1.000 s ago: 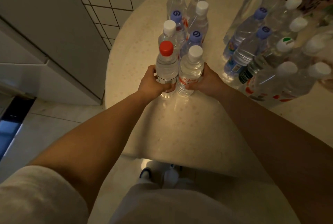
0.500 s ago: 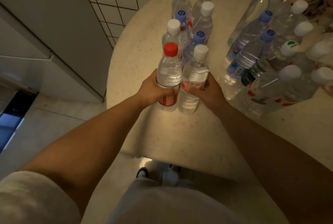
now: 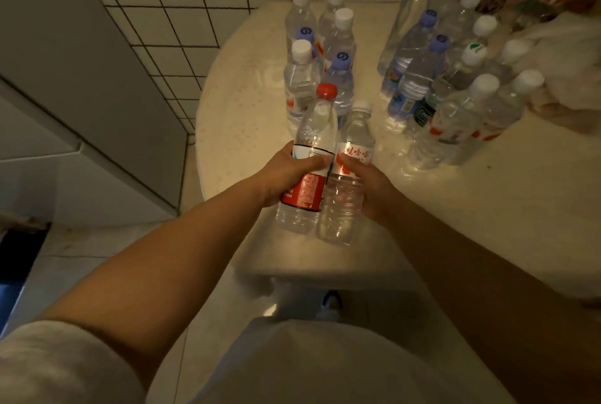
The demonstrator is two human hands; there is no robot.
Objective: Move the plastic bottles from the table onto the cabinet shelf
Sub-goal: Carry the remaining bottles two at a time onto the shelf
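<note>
My left hand [image 3: 287, 172] grips a clear red-capped bottle [image 3: 313, 130] with a red label around its middle. My right hand [image 3: 370, 189] grips a clear white-capped bottle [image 3: 351, 149] with red lettering. Both bottles are side by side, touching, held above the near part of the round cream table [image 3: 240, 117] and tilted away from me. Behind them stands a cluster of several bottles [image 3: 325, 55] with white and blue caps. A larger group of several bottles [image 3: 455, 88] stands at the right of the table. No cabinet shelf shows.
A white tiled wall [image 3: 182, 3] runs behind the table. A grey cabinet side or door [image 3: 81, 55] fills the left. Cloth and patterned items [image 3: 559, 55] lie at the table's far right. My feet [image 3: 328, 302] and tiled floor show below the table edge.
Both hands have lifted their bottles off the table and drawn them toward me, away from the cluster. The view has tilted, showing more wall.
</note>
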